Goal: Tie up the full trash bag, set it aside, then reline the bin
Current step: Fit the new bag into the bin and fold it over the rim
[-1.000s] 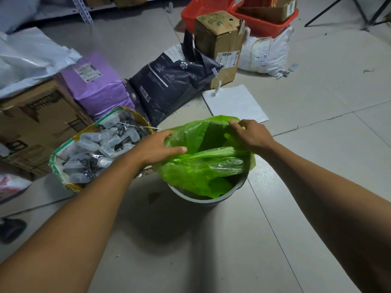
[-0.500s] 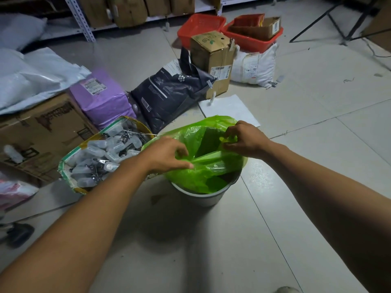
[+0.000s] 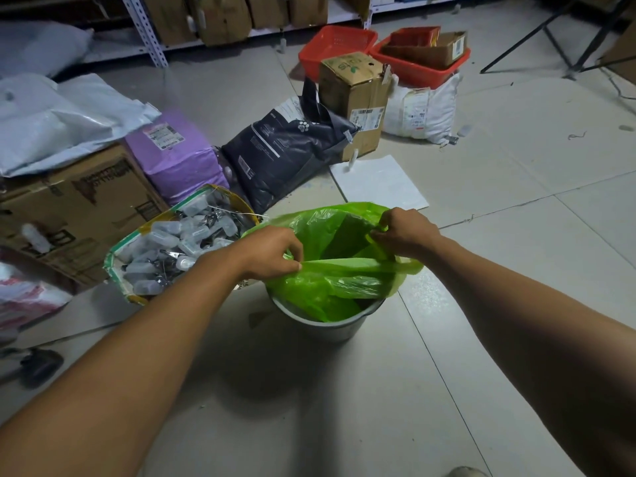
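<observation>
Thin, glossy, crinkled green plastic trash bag [image 3: 330, 284] lines a smooth grey round bin [image 3: 330, 327] on matt pale floor tiles [image 3: 516, 187]

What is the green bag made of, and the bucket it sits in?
The green bag looks like thin, glossy plastic film: it crinkles, shines and lets light through. The bucket has a smooth, pale grey rim and wall with a dull sheen; probably plastic, though painted metal cannot be ruled out.
</observation>
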Demonstrator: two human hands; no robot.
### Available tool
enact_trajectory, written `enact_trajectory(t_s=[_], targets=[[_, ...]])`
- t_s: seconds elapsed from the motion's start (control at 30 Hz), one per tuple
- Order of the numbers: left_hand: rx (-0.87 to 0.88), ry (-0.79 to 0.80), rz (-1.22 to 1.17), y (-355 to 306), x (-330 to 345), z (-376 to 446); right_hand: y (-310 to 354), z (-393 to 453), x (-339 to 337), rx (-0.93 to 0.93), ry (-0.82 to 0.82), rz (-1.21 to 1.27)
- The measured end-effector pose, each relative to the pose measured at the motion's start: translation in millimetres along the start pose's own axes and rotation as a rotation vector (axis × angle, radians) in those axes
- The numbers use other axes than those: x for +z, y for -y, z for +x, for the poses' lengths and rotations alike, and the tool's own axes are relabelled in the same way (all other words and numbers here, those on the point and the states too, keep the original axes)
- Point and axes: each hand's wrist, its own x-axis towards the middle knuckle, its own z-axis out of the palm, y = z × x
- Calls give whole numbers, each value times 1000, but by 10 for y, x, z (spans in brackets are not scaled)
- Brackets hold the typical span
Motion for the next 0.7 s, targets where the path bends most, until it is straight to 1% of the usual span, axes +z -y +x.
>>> enact_trajectory(t_s=[0.1, 0.17, 0.33, 0.53, 0.6, 0.7], targets=[[2, -10, -20, 16, -7, -13, 42, 25, 38, 6, 9, -28], [0, -31, -31, 2, -16, -18, 40, 51, 49, 24, -7, -2], [10, -110, -41, 0, -35, -15, -83, 110, 45, 131, -58, 88], [11, -113, -21, -1, -59, 2, -194, 134, -2, 224, -97, 173], [5, -91, -14, 1, -62, 2, -197, 147, 4, 240, -107, 195], [-20, 27, -38, 17, -55, -7, -201, 167, 19, 246, -103, 189]])
